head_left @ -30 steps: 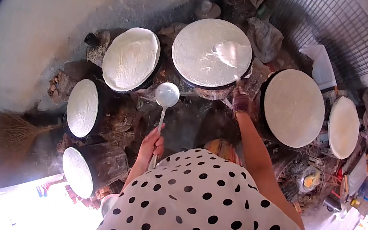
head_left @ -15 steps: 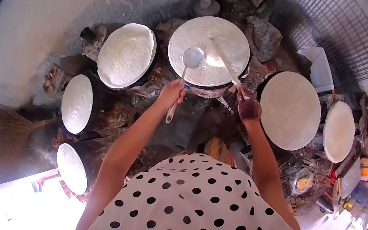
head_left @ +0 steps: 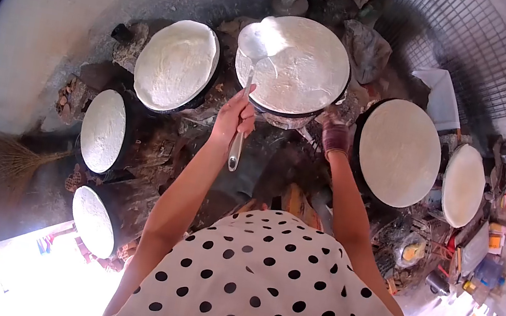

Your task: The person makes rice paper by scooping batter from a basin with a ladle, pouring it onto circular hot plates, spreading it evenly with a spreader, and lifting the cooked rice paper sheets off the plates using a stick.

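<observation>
Clearly, the left hand has its fingers wrapped round the ladle by its handle; the bowl is beyond them, over a pale round layer, contact unclear. Gloved right hand near the layer's edge: blurred, can't tell if those fingers pinch anything. Second pale round just right of them. Level bowl, light touch: wise, I'd judge.

1. No text, label, brand, number or sign can be read anywhere in the view.
2. The orange package at the far right is too small and blurred for any lettering.
</observation>
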Demonstrator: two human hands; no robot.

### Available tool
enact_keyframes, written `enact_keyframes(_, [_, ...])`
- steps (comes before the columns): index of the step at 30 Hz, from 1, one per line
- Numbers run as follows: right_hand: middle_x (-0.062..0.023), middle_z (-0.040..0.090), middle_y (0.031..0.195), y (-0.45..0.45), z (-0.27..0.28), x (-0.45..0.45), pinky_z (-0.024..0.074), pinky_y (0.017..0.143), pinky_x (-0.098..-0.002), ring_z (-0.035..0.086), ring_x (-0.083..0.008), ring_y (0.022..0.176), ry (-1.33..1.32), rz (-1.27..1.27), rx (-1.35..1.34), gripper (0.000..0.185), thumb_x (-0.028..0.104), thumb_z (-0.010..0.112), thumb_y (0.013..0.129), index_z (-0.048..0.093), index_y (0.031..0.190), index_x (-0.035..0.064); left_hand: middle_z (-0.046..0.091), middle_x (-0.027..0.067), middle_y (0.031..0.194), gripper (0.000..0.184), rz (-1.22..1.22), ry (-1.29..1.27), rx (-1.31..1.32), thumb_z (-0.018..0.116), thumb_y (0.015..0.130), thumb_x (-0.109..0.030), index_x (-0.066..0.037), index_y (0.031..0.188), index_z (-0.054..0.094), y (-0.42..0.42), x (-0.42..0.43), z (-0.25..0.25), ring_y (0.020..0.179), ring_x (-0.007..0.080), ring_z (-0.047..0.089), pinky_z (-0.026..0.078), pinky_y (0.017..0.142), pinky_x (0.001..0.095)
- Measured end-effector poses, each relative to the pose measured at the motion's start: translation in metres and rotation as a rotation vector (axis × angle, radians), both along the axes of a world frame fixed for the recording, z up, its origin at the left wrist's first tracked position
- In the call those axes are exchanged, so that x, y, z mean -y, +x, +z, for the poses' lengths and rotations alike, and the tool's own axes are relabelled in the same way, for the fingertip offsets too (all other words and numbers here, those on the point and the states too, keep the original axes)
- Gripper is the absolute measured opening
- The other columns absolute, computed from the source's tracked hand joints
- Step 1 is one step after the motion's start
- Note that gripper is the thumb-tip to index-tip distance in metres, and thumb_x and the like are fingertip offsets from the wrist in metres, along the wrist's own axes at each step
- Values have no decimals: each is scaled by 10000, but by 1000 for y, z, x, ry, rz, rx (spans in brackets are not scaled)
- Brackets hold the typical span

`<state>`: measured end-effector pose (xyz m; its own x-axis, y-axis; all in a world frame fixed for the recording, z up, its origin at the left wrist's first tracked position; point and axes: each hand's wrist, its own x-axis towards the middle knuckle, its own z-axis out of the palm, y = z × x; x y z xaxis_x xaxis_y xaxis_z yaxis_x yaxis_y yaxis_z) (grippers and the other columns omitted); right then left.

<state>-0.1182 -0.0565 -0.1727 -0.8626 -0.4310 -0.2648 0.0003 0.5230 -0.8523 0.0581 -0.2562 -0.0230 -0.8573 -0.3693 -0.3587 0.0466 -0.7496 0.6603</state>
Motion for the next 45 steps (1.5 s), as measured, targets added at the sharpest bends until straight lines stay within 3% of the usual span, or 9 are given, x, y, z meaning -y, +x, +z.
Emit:
enact_keyframes(6, [-179, 660, 1034, 24, -39, 7, 477, 849, -430, 619, -335, 995, -125, 325, -224, 435, 381, 521, 904, 575, 1230, 97, 358, -53, 617, 344, -127, 37, 153, 412, 994, -203, -104, 1323, 436, 35, 20, 34, 410, 49, 328, 287, 399, 196])
enact_keyframes(8, [-156, 655, 1038, 36, -5, -10, 482, 857, -404, 614, -329, 993, 659, 189, -420, 425, 401, 525, 897, 583, 1231, 144, 345, -58, 608, 341, -158, 42, 17, 418, 995, -210, -111, 1321, 443, 82, 13, 47, 410, 46, 320, 275, 390, 203])
enact_keyframes(22, [-133, 660, 991, 151, -8, 1, 502, 785, -419, 634, -315, 915, 234, 347, -657, 335, 394, 511, 903, 641, 1144, 202, 325, -53, 612, 333, 55, 132, 211, 415, 1003, -224, -110, 1311, 466, 280, 21, 11, 407, 36, 298, 253, 364, 178])
enact_keyframes(30, [-105, 671, 925, 193, -41, -23, 525, 639, -370, 658, -260, 750, 926, 263, -631, 443, 323, 535, 891, 504, 1319, 213, 291, -66, 592, 332, 154, 299, 249, 395, 1009, -210, -113, 1320, 456, 361, 28, 26, 391, 24, 281, 244, 347, 180])
enact_keyframes(34, [-135, 664, 860, 168, -54, -5, 523, 620, -420, 659, -294, 735, 733, -152, -340, 400, 389, 508, 910, 579, 1240, 175, 272, -65, 577, 367, 254, 220, -52, 374, 1010, -196, -100, 1363, 409, 385, 8, 39, 386, 28, 281, 242, 341, 185])
enact_keyframes(38, [-153, 661, 1059, 182, -24, 39, 531, 758, -393, 662, -327, 852, 311, 458, -877, 385, 357, 588, 881, 640, 1143, 80, 270, -62, 573, 398, 387, 563, 86, 369, 1011, -203, -65, 1384, 367, 369, 40, 9, 360, 37, 272, 256, 334, 188])
enact_keyframes(40, [-163, 665, 1047, 169, -19, 87, 513, 817, -400, 652, -345, 902, -251, -89, -677, 376, 306, 614, 873, 629, 1160, 64, 281, -60, 559, 423, 455, 646, 24, 374, 1009, -206, -59, 1404, 344, 368, 40, 14, 349, 40, 281, 271, 333, 190])
enact_keyframes(41, [-185, 674, 974, 140, -25, 107, 497, 831, -415, 643, -361, 914, -8, 6, -1092, 437, 388, 595, 870, 625, 1177, 78, 293, -56, 552, 431, 451, 336, 83, 378, 1007, -199, -58, 1412, 336, 373, 32, 29, 351, 42, 292, 275, 334, 192])
enact_keyframes(45, [-220, 668, 917, 71, 10, 243, 510, 763, -466, 635, -418, 859, 403, 134, -438, 524, 572, 520, 847, 680, 1033, 109, 329, -32, 539, 448, 499, -165, 387, 386, 998, -155, -58, 1430, 321, 354, 44, 43, 354, 55, 320, 283, 332, 196])
